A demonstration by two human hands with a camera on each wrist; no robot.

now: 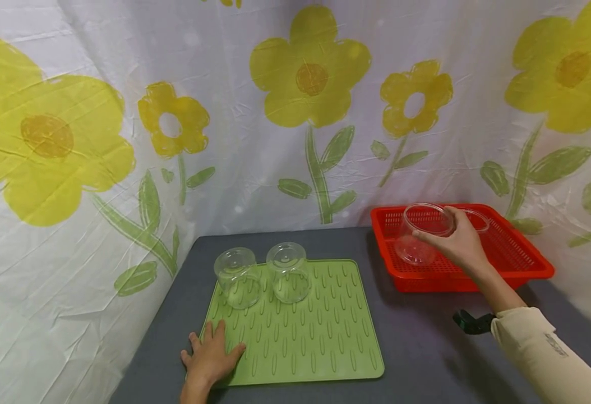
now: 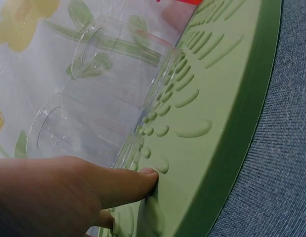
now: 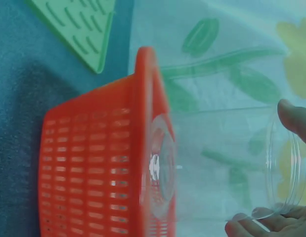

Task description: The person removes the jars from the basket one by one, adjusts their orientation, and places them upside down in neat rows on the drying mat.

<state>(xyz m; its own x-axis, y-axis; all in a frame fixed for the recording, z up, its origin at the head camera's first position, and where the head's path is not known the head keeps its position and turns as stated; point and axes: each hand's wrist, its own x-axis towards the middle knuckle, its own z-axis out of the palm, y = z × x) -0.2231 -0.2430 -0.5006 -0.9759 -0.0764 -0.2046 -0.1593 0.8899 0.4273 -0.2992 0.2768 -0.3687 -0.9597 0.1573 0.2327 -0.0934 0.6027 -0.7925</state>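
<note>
My right hand (image 1: 456,238) grips a clear plastic jar (image 1: 415,247) by its rim, thumb on one side and fingers on the other. The jar stands mouth up over the left part of a red basket (image 1: 437,282); in the right wrist view its base (image 3: 162,168) overlaps the basket's rim. Behind the hand shows the rim of another clear jar (image 1: 481,220) in the basket. My left hand (image 1: 208,354) rests with spread fingers on the front left of a green ridged mat (image 1: 321,342). Two clear jars (image 1: 238,280) (image 1: 289,275) stand mouth down side by side at the mat's back left.
The mat and basket stand on a dark grey tabletop (image 1: 416,348), mat on the left, basket at the back right. A white curtain (image 1: 245,168) with yellow flowers hangs right behind the table and along its left side. A dark strap (image 1: 472,322) circles my right wrist.
</note>
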